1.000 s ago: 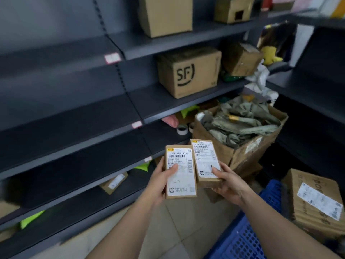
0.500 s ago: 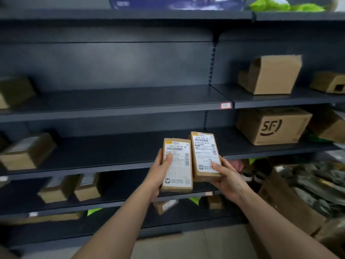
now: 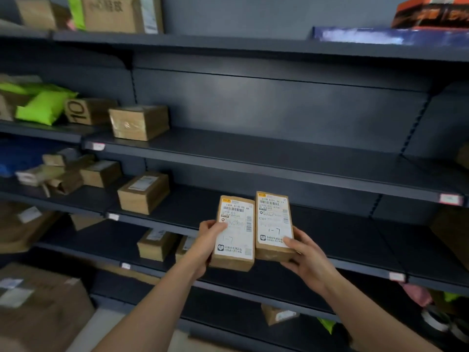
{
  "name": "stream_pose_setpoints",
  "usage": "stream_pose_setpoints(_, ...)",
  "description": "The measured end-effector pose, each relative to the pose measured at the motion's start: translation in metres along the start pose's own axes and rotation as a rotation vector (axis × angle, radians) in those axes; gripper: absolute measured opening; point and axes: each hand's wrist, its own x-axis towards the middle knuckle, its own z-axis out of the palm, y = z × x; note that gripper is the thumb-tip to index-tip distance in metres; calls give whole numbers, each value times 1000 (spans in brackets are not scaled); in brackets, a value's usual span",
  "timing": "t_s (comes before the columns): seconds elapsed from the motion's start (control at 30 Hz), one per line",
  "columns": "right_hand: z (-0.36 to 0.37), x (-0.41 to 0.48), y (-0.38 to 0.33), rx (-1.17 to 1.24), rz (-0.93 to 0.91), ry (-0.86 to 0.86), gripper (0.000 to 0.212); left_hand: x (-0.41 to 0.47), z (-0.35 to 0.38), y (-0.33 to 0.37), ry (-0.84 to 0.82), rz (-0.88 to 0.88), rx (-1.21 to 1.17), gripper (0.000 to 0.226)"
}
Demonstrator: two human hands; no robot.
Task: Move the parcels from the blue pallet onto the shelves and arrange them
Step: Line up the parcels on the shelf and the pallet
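**Two slim parcels held up in front of the shelving**

The left hand [image 3: 208,240] is gripping a slim rectangular brown cardboard parcel [image 3: 234,235] at its lower left edge, with the thumb lying across the smooth white printed label. The right hand [image 3: 307,257] is gripping a second brown cardboard parcel [image 3: 272,224] of the same shape at its lower right corner, thumb on the label.

The two parcels are standing upright and touching side by side, labels facing the camera, the right one sitting slightly higher. Each label is showing a handwritten "1-7". Both parcels are hanging in the air in front of the dark grey matte metal shelves [image 3: 253,153].

Far left, a squat brown cardboard box [image 3: 139,121] is sitting on an upper board. Beside it is a box printed "10" [image 3: 83,111], then a glossy lime green plastic bag [image 3: 43,105]. One board lower, a labelled brown box [image 3: 143,193] is resting.
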Motion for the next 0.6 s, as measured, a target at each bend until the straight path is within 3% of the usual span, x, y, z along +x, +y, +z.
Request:
stream_pose_setpoints(0.17, 36, 47, 13, -60, 43, -65, 64, 26, -42, 3, 88, 25, -11, 42)
stream_pose_setpoints(0.43, 79, 139, 18, -117, 66, -149, 60, 81, -89, 21, 117, 35, -45, 24)
stream_pose_setpoints(0.6, 101, 192, 18, -129, 88, -196, 57, 121, -115, 32, 163, 39, -79, 35)
